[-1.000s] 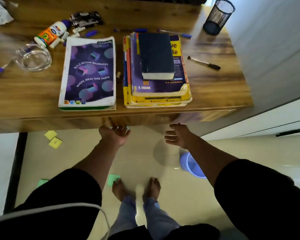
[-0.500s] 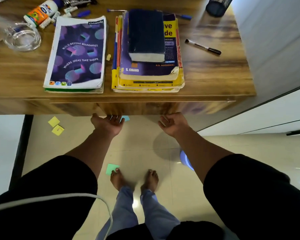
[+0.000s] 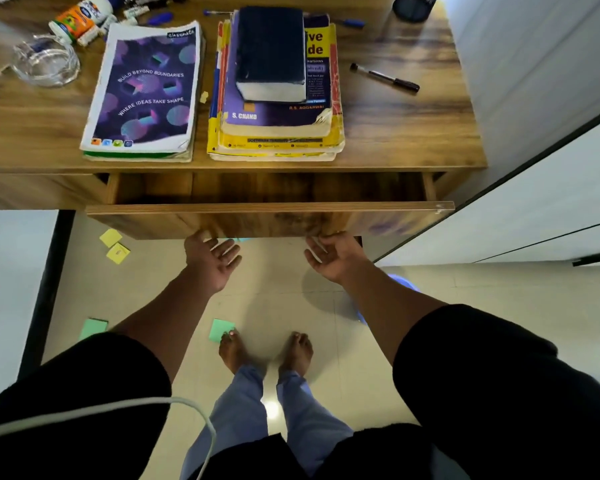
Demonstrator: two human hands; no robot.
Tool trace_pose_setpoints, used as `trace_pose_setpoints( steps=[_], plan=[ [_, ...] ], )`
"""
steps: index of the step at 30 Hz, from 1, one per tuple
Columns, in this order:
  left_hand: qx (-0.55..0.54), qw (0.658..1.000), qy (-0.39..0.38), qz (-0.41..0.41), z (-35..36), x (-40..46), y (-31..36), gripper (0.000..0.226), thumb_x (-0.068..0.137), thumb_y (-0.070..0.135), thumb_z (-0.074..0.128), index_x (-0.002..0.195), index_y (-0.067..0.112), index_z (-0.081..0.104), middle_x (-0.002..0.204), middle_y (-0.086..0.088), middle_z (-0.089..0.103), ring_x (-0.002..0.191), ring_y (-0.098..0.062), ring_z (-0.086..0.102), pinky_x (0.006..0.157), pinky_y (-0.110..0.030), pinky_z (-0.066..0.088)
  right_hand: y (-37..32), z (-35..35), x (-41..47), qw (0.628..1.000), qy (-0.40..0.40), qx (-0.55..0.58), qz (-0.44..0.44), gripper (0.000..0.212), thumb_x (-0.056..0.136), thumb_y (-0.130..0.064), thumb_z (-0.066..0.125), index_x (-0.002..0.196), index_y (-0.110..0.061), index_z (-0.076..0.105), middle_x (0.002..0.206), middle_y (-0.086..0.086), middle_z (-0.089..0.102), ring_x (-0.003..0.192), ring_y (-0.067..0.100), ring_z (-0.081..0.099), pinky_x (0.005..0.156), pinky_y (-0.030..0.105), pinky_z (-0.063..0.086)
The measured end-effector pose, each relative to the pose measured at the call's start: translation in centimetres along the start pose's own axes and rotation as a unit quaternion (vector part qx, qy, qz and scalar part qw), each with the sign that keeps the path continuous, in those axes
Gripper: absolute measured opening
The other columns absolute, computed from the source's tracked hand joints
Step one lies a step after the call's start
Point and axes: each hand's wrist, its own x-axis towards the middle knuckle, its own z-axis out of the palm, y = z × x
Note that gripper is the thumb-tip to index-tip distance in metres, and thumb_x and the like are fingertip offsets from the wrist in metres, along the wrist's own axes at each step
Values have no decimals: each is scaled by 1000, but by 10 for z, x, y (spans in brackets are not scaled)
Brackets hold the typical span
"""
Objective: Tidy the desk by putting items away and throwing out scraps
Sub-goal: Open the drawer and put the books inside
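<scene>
The drawer (image 3: 271, 220) has slid out toward me since half a second ago. My left hand (image 3: 211, 258) sits palm-up under its front, fingers spread, gripping nothing I can see. My right hand (image 3: 333, 256) does likewise, well apart from the left; whether its fingertips hook the edge I cannot tell. Beyond both hands, the notebook (image 3: 146, 91) and book stack (image 3: 278, 98) lie on the desk (image 3: 413, 133). Left of my left hand, yellow scraps (image 3: 115, 245) litter the floor.
</scene>
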Motion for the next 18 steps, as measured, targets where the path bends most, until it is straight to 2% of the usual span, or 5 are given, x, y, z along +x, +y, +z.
trace_pose_setpoints(
  steps=[4,8,10,14,18],
  plan=[
    [398,903,-24,161,-3,-45,-31,24,101,24,56,112,10,72,112,-17,76,94,-30,73,90,-44,58,12,-6,-14,1000,-14,23,2,46,96,8,50,132,-19,58,131,10,66,112,25,67,81,43,53],
    [652,527,14,545,-1,-75,-27,11,93,34,64,92,25,71,88,8,70,81,-12,61,73,-35,57,23,-11,-21,999,-3,32,6,50,95,10,47,136,-17,56,130,9,66,107,22,68,75,40,50],
    [648,428,22,630,9,-80,-13,20,91,35,65,106,22,68,104,0,64,96,-19,55,81,-38,49,29,-12,-26,1000,-2,25,4,52,94,10,46,139,-16,55,123,6,67,103,21,68,73,38,49],
    [754,392,39,526,12,-73,3,59,97,61,45,137,20,60,133,-7,63,124,-30,55,102,-46,46,41,-17,-45,1000,0,-22,-13,47,96,10,44,132,-16,56,117,6,66,106,23,67,74,40,50],
    [777,398,8,487,-10,-78,-4,63,104,64,27,117,20,69,102,-5,72,97,-26,67,83,-36,48,56,-19,-69,989,17,-143,-34,34,98,0,53,129,-12,57,118,8,64,109,29,65,78,43,52]
  ],
)
